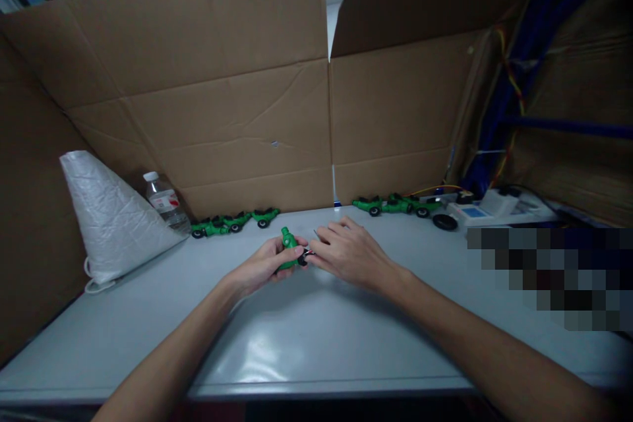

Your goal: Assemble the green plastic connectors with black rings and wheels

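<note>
Green toy gripped by left fingers; right fingers at wheel, hold unclear.

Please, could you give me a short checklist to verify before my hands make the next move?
1. Left hand grips the green toy vehicle: ok.
2. Right hand is at the toy's black wheel: ok.
3. Wheel firmly seated: cannot tell, fingers partly cover it.
4. Plastic bottle capped and apart from both hands: ok.
5. Black ring put away: not ok, it lies on the table.
</note>
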`<control>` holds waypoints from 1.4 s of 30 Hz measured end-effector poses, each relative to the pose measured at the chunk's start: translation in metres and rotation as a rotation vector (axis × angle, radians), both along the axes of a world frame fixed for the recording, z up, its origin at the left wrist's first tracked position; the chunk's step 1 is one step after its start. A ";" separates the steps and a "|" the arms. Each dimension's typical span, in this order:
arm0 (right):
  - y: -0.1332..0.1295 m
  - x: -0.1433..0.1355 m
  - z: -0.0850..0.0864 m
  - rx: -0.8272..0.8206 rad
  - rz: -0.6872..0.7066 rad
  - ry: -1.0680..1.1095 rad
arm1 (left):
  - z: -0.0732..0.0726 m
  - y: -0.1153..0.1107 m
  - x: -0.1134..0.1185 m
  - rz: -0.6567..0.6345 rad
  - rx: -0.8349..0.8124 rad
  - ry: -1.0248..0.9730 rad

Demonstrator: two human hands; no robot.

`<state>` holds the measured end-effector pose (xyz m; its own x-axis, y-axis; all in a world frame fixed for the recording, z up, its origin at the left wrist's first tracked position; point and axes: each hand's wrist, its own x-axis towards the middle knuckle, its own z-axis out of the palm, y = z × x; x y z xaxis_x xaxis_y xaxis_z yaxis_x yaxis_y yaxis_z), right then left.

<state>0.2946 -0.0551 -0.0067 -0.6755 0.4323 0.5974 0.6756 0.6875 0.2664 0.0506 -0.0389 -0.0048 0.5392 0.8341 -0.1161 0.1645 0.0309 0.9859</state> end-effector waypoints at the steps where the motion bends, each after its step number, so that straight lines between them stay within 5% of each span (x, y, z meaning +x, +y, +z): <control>1: 0.000 -0.001 -0.001 0.007 -0.005 -0.001 | 0.000 0.000 0.000 -0.004 0.006 0.009; 8: 0.005 -0.003 -0.011 0.039 0.061 0.015 | -0.001 -0.004 0.005 -0.049 0.022 0.034; 26: 0.020 0.003 -0.014 0.085 0.054 0.142 | -0.014 0.002 0.016 0.179 0.081 -0.180; 32: 0.021 0.011 -0.015 -0.050 -0.082 0.207 | -0.003 0.010 0.004 0.399 0.115 -0.272; 38: 0.021 0.002 -0.015 -0.385 -0.382 0.087 | -0.005 0.009 0.008 0.428 0.147 -0.235; 42: 0.020 -0.011 -0.012 -0.441 -0.435 0.018 | -0.008 0.008 0.013 0.473 0.163 -0.202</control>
